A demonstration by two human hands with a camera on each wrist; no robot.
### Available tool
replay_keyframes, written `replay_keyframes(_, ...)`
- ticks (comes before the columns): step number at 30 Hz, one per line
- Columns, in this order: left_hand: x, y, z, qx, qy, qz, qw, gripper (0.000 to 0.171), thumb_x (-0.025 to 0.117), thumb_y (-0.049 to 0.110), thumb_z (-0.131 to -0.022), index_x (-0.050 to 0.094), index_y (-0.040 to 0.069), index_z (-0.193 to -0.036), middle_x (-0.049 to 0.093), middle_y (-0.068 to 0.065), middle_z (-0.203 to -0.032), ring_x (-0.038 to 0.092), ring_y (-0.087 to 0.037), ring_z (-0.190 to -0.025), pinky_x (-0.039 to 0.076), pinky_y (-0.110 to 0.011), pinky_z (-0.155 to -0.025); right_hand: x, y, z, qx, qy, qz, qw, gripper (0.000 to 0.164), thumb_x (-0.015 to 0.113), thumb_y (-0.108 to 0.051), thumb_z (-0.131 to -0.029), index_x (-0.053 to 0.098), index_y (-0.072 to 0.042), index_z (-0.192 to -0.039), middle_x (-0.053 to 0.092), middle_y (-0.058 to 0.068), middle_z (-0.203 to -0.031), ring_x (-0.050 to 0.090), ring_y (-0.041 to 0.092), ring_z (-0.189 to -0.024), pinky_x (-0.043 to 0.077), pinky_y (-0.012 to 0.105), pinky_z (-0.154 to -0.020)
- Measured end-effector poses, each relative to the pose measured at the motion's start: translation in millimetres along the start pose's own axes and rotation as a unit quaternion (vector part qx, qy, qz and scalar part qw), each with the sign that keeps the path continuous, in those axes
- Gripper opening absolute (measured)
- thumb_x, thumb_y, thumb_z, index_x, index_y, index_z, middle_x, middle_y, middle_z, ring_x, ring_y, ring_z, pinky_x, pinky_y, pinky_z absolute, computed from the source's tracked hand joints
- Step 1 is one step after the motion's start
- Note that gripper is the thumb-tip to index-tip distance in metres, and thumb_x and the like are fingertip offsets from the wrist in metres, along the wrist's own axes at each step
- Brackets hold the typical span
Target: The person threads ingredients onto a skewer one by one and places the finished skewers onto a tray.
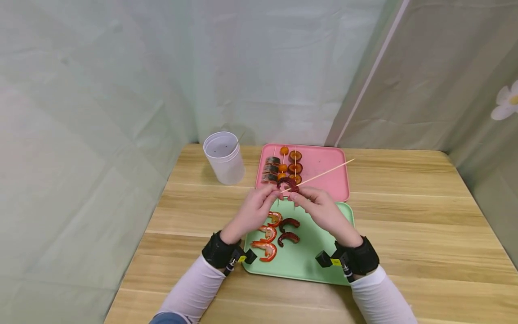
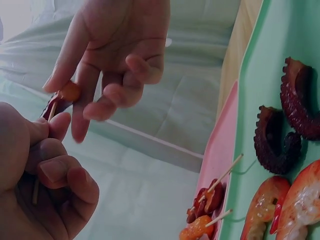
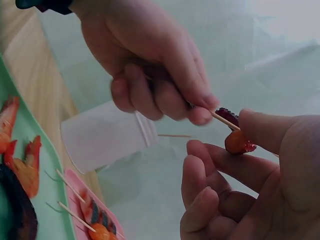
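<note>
My left hand grips the lower end of a thin wooden skewer, its fingers curled round the stick in the left wrist view. A dark red octopus tentacle with a rounded orange end is on that skewer. My right hand pinches the tentacle between thumb and forefinger, the other fingers loosely bent. The skewer's far end sticks out up and to the right. Both hands are raised over the back of a green tray, where two curved tentacles lie beside several shrimp.
Behind stands a pink tray with finished-looking skewers of grey-skinned fish pieces, orange balls and brown mushroom-like slices. Left of it, a white plastic cup holds a thin stick. A wooden table carries everything; curtains hang behind.
</note>
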State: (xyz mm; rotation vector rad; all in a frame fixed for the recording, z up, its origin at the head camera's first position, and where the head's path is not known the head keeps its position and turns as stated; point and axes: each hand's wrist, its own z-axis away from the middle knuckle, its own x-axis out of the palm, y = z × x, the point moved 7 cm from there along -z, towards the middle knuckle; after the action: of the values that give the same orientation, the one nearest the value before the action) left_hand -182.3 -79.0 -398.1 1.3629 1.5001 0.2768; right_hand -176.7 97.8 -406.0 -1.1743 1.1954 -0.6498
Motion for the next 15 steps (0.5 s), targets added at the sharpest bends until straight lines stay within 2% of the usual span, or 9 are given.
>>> replay_keyframes(4, 1.3, -0.2, 0.8, 0.0, 0.006, 0.017, 0.9998, 0.017, 0.056, 0.004, -0.111, 0.07, 0.004, -0.101, 0.046, 0.003, -0.073, 0.042, -0.009, -0.063, 0.04, -0.03, -0.06, 6.3, -0.7, 0.2, -0.005, -0.013, 0.001, 1.0, 0.031, 0.06, -0.031, -0.112, 0.077, -0.009, -0.125, 0.074, 0.003, -0.108, 0.062, 0.029, -0.095, 0.051, 0.041, -0.083)
replay_keyframes(15, 2.1, -0.5, 1.3, -0.011, 0.011, 0.026, 0.9995, 0.019, 0.055, 0.003, -0.111, 0.071, 0.003, -0.101, 0.051, 0.002, -0.075, 0.043, -0.01, -0.064, 0.039, -0.03, -0.061, 7.0, 0.1, 0.5, 0.002, -0.025, -0.005, 1.0, 0.033, 0.059, -0.033, -0.113, 0.075, -0.011, -0.13, 0.073, 0.003, -0.105, 0.063, 0.025, -0.094, 0.051, 0.039, -0.08)
